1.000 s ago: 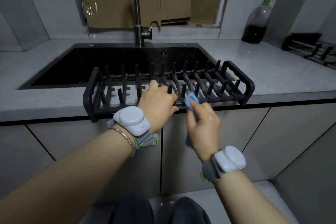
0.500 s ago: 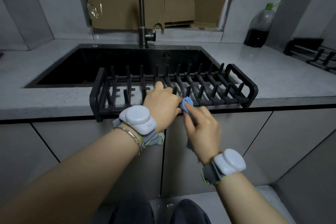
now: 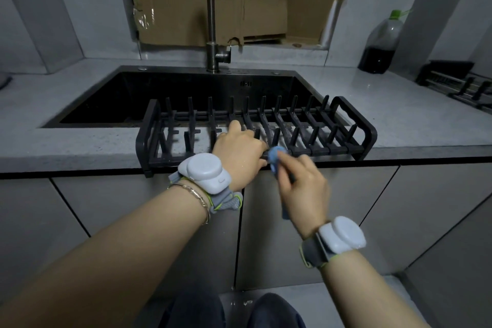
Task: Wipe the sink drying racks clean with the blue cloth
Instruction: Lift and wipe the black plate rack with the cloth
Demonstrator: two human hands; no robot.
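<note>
A grey table (image 3: pixel 80 152) surrounds a dark sink (image 3: pixel 133 93). The black drying rack (image 3: pixel 354 125) lies across the sink's near edge, within easy reach. The left hand (image 3: pixel 239 157) curls over the rack's front rail, probably to stop it sliding. The right hand (image 3: pixel 303 189) pinches the blue cloth (image 3: pixel 275 154), bunched small and pressed against that rail just beside the left hand.

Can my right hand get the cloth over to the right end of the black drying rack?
Probably yes. The right hand pinches the blue cloth at the front of the drying rack, and nothing stands between it and the right end. The left hand holds the rack further left.
</note>
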